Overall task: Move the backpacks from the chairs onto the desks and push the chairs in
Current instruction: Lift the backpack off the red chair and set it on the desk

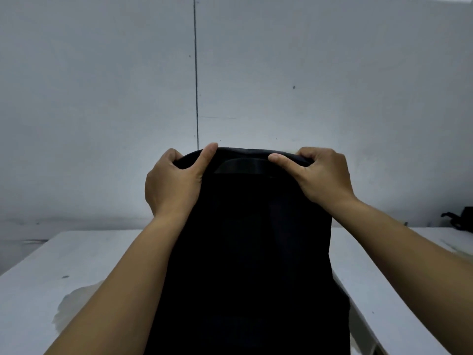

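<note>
Room: bare pale wall with one vertical seam, white desk below it.
Backpack: black backpack at centre, upright in front of the desk; whether its base rests on anything is hidden.
Axis: long axis vertical, top edge and carry handle uppermost, flat panel facing the camera.
Grip: left hand and right hand each pinch the top rim, thumbs on the near side.
Risk: probably a slip, since only fabric is pinched; the heavy lower end could swing or catch the desk edge.
Elsewhere: dark object far right on the desk.
</note>
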